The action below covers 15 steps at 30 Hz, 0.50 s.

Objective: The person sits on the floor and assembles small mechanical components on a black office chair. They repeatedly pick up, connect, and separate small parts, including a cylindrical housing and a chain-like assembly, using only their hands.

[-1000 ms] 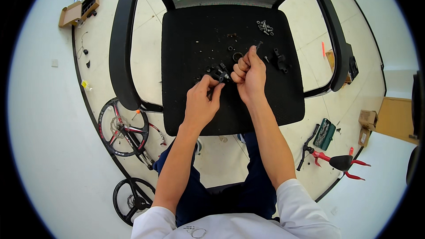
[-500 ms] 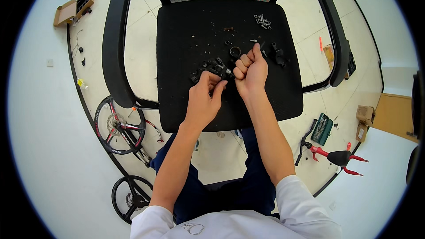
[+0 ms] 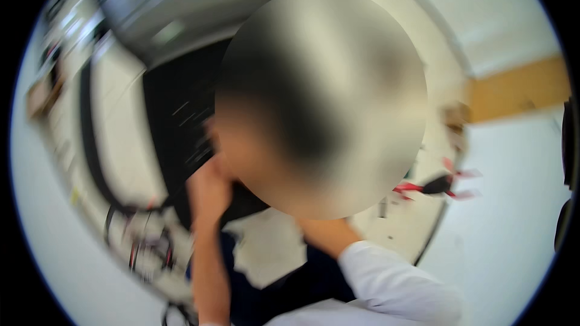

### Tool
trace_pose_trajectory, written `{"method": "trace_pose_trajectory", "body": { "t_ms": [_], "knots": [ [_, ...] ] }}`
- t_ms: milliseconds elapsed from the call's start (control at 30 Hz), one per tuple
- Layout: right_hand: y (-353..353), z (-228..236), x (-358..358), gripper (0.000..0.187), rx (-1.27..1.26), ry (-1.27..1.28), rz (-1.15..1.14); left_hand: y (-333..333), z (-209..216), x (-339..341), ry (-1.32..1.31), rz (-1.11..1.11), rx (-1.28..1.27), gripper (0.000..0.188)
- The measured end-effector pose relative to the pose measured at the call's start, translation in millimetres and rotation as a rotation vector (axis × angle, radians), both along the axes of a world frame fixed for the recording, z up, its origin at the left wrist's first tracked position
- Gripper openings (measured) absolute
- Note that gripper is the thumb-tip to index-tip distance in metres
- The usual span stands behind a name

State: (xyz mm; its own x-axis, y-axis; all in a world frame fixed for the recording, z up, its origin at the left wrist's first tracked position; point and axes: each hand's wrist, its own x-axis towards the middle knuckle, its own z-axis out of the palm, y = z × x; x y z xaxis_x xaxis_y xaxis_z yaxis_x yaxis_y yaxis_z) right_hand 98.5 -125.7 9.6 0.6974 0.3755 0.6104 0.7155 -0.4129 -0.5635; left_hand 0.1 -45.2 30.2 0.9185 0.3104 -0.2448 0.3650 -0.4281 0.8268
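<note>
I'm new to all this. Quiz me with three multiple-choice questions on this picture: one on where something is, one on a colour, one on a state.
1. Where does the red-handled tool lie?
A. On the black seat
B. On the pale floor, to the right of the person's arms
C. In the left hand

2. What colour is the sleeve on the person's right arm?
A. White
B. Green
C. Red

3. How does the right hand show?
A. Open and in plain view
B. Resting flat on the floor
C. Hidden behind the round blurred patch

Answers:
1 B, since the red handles lie on the pale ground at the right.
2 A, since the cloth at the lower edge is white.
3 C, since the right forearm runs up into the patch and ends there.
</note>
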Motion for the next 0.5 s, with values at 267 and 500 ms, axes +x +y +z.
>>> {"method": "trace_pose_trajectory", "body": {
  "t_ms": [267, 500],
  "knots": [
    [13, 9, -57, 0.016, 0.187, 0.284, 0.482, 38, -51, -49, -0.277, 0.315, -0.287, 0.03],
    [29, 5, -27, 0.019, -0.071, 0.231, 0.47, 65, -21, -26, -0.161, 0.286, 0.003, 0.03]
  ]
}}
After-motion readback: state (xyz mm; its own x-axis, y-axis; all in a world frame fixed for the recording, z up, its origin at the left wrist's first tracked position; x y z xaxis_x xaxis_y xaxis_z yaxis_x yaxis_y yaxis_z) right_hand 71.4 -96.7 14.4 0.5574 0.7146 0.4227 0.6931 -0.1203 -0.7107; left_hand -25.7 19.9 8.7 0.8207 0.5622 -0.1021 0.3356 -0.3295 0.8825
